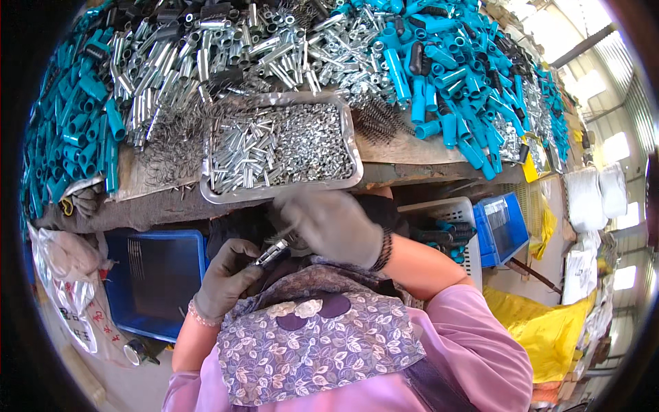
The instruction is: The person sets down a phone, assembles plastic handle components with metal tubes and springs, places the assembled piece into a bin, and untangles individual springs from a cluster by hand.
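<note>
My left hand (232,275), in a grey glove, is closed around a short shiny metal tube (272,253) with a slotted or stepped shape. The tube tilts up toward my right hand (334,226), also grey-gloved. Motion smears the right hand's fingers, which are just above the tube's far end and near the tray's front edge; whether they hold anything cannot be made out. A metal tray (281,194) lies beyond both hands on the bench. Small cylindrical pins (246,152) fill its left side, and small metal pieces (316,141) its right.
Silver tubes (161,72) and teal sleeves (443,75) are heaped along the bench, with more teal sleeves (79,137) at left. Dark springs (377,122) lie right of the tray. Blue bins (154,285) (501,230) and a white crate (439,209) stand below the bench edge.
</note>
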